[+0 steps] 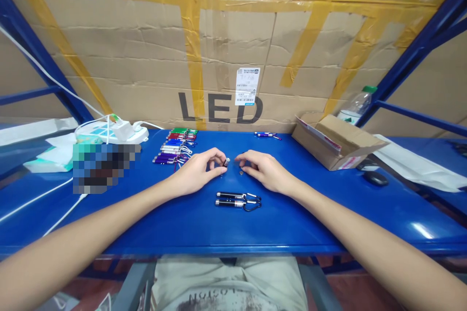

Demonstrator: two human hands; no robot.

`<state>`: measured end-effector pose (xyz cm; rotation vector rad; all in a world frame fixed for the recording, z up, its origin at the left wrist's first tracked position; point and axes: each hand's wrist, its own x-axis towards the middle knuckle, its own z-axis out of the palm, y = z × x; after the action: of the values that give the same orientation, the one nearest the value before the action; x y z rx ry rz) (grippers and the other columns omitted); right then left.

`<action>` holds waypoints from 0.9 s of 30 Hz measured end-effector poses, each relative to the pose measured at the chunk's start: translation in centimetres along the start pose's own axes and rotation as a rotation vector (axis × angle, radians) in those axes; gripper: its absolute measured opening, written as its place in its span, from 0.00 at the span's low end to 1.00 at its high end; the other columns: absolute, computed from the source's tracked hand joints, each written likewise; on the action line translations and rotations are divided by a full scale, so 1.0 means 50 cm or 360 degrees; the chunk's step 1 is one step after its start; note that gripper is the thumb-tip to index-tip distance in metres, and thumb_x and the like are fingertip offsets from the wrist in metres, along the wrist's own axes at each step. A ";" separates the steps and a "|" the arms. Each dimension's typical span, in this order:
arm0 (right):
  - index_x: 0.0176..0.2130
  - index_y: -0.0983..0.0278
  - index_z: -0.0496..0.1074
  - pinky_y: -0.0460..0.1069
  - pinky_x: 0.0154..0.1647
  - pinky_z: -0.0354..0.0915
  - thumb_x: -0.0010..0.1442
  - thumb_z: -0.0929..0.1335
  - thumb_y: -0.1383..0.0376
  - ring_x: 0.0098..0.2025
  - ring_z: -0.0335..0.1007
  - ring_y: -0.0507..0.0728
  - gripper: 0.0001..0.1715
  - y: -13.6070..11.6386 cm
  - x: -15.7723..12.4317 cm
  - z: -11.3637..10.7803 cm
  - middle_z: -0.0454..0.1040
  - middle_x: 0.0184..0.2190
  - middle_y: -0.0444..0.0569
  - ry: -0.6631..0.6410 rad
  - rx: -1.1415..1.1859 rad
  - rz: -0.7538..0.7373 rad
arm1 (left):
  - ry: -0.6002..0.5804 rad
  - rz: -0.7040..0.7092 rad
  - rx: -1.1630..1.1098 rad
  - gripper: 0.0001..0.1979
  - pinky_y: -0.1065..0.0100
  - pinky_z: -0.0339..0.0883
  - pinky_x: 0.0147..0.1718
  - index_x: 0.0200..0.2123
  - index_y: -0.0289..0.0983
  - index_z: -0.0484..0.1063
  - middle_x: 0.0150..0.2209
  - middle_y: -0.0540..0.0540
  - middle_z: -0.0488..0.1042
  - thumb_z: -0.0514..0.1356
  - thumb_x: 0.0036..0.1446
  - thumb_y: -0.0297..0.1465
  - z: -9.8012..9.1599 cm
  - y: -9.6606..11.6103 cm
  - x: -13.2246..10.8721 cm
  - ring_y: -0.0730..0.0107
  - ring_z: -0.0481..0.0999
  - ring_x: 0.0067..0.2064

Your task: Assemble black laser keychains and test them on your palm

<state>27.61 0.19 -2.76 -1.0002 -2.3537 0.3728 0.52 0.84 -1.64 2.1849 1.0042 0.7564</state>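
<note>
My left hand [199,169] is closed, its thumb and fingers pinching a small stack of shiny round pieces [226,161] that look like button cells. Across a narrow gap is my right hand [266,167], its fingers bent and its thumb a little apart from them. A small round disc [241,172] lies on the table just by the right thumb. Nearer to me, two black pen-shaped keychain lights [229,199] with black carabiner clips lie side by side. A tiny dark piece under the left fingertips is too small to name.
Rows of green, red, blue, silver and purple keychain lights [175,148] lie left of centre. Another blue-purple light [265,135] is at the back. A cardboard box [324,143] and a black object [375,178] stand right; a power strip [136,132] and cables are left.
</note>
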 end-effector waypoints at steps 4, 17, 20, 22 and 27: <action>0.57 0.61 0.76 0.53 0.51 0.71 0.71 0.68 0.73 0.47 0.79 0.59 0.19 -0.004 0.000 -0.003 0.82 0.50 0.52 -0.0030 0.0037 0.0032 | -0.0003 -0.0001 -0.0004 0.12 0.66 0.65 0.36 0.48 0.40 0.75 0.39 0.50 0.78 0.64 0.68 0.41 -0.001 0.000 0.000 0.69 0.72 0.34; 0.52 0.62 0.78 0.50 0.40 0.69 0.66 0.71 0.68 0.36 0.75 0.55 0.14 0.008 0.002 -0.001 0.82 0.38 0.46 -0.0020 0.0447 0.0280 | 0.0000 -0.0001 0.0010 0.12 0.67 0.64 0.35 0.48 0.40 0.74 0.40 0.50 0.79 0.64 0.68 0.40 -0.001 -0.004 0.000 0.70 0.71 0.33; 0.51 0.62 0.79 0.50 0.40 0.70 0.67 0.71 0.67 0.37 0.76 0.56 0.13 0.012 0.002 -0.004 0.82 0.40 0.48 0.0027 0.0383 0.0281 | 0.0008 0.0016 0.0017 0.12 0.67 0.64 0.35 0.48 0.40 0.75 0.40 0.50 0.79 0.64 0.68 0.40 -0.001 -0.003 0.000 0.70 0.72 0.34; 0.52 0.62 0.79 0.51 0.42 0.71 0.67 0.70 0.69 0.40 0.77 0.57 0.14 0.015 0.002 -0.006 0.82 0.45 0.50 0.0118 0.0238 0.0229 | 0.0002 0.0018 0.0015 0.12 0.67 0.65 0.35 0.49 0.40 0.75 0.41 0.49 0.79 0.64 0.68 0.41 -0.001 -0.003 -0.001 0.69 0.72 0.34; 0.60 0.60 0.77 0.59 0.59 0.72 0.69 0.67 0.73 0.56 0.78 0.63 0.23 0.018 0.000 -0.006 0.81 0.55 0.54 0.0046 0.0003 0.0058 | -0.0016 0.0003 0.0002 0.13 0.66 0.65 0.35 0.48 0.40 0.74 0.41 0.49 0.80 0.64 0.68 0.41 -0.002 -0.001 -0.001 0.68 0.72 0.35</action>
<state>28.28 0.80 -2.92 -1.0419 -2.3117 0.3725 0.41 0.86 -1.62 2.1890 0.9985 0.7452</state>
